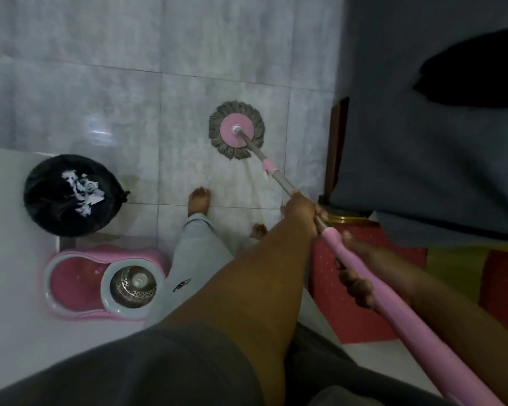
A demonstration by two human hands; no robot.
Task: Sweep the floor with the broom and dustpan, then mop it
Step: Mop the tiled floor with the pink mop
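On the tiled floor (pixel 188 83) we rest the mop (pixel 229 133), left hand (pixel 302 210) and right hand (pixel 357 281) both clamped round its pole.

On my feed, the mop handle (pixel 408 320) ran off the bottom-right edge. The left forearm (pixel 261 273) hid most of one foot (pixel 258 230). I couldn't identify the blurred dark shape (pixel 475 74) top right.
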